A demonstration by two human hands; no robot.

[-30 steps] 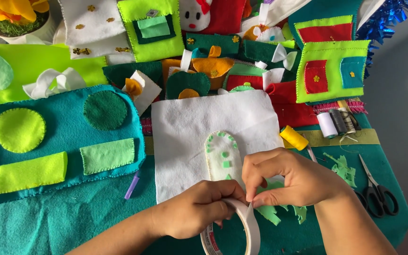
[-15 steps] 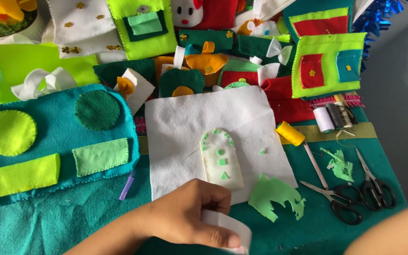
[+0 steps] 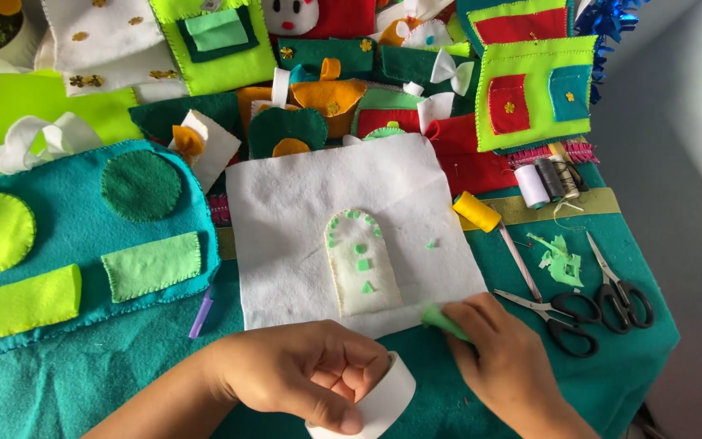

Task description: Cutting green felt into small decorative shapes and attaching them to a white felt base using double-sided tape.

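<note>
White tape, a roll [image 3: 375, 402] with a loose strip curling up from it, sits at the near edge of the view in the left hand [image 3: 306, 382], whose fingers are curled closed around it with the thumb pressed to the strip. Just to its right, the right hand [image 3: 501, 358] pinches a small green felt piece [image 3: 442, 319] between fingertips closed on it, at the near right corner of a white felt square [image 3: 318, 203].

On that square lies a cream arch-shaped felt panel [image 3: 361, 264], already dotted with small green shapes along its curve and down its middle. By the look of it, the decorating is well along, while the green piece in the fingers is not yet fixed anywhere.

Farther right on the teal cloth [image 3: 107, 366] lie two pairs of scissors [image 3: 562, 313], green felt scraps [image 3: 561, 260], a yellow thread spool [image 3: 476, 211] and more spools [image 3: 548, 180] beyond. To the left is a teal felt board [image 3: 83, 219] with green circles and rectangles; finished felt pieces crowd the far side.

Compared with half a second earlier, the right hand has come back into view and now holds the green piece, and the larger green cutout that lay near the scissors is gone from that spot. The left hand keeps its hold on the tape.
</note>
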